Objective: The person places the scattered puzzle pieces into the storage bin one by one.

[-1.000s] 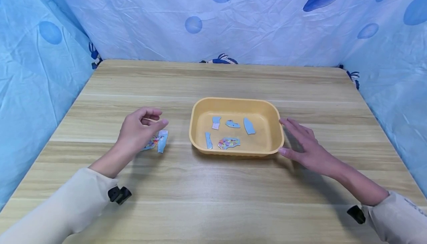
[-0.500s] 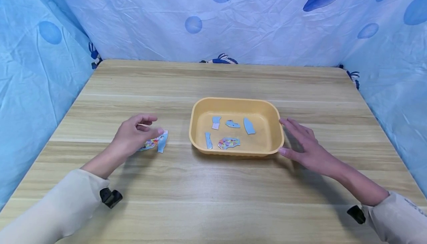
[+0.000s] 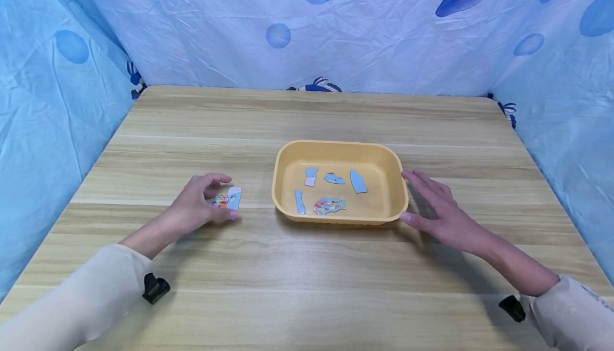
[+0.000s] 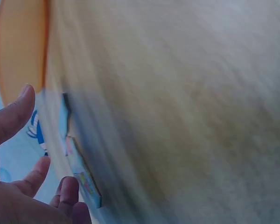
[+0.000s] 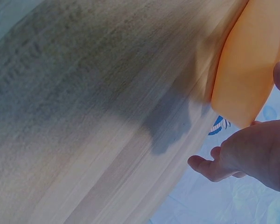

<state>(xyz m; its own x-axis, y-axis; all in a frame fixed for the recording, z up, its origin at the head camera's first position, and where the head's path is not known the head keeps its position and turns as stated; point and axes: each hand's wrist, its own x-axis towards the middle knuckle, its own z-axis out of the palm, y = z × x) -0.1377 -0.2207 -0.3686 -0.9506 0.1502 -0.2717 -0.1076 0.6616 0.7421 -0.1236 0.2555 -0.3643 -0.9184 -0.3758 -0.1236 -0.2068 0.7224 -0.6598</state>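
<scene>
My left hand [image 3: 200, 203] hovers low over two puzzle pieces on the table, left of the tray. A colourful piece [image 3: 219, 201] is partly hidden by the fingers. Beside it lies a light-blue piece [image 3: 234, 195], the thumb over its lower end. In the left wrist view the thumb and fingers stand apart, with the colourful piece [image 4: 83, 172] flat on the table beyond them. My right hand [image 3: 446, 218] rests with extended fingers and thumb against the right end of the yellow tray [image 3: 340, 145]. In the right wrist view its fingers spread beside the tray's wall [image 5: 247, 60].
Several puzzle pieces lie apart inside the tray, among them a multicoloured one [image 3: 329, 205] and a plain blue one [image 3: 357, 181]. The wooden table [image 3: 307, 287] is bordered at the back and sides by a blue patterned cloth [image 3: 384, 37].
My left hand first drew slightly left, then came down over the pieces, its thumb moving lower past the blue one. The right hand, tray and pieces have stayed in place.
</scene>
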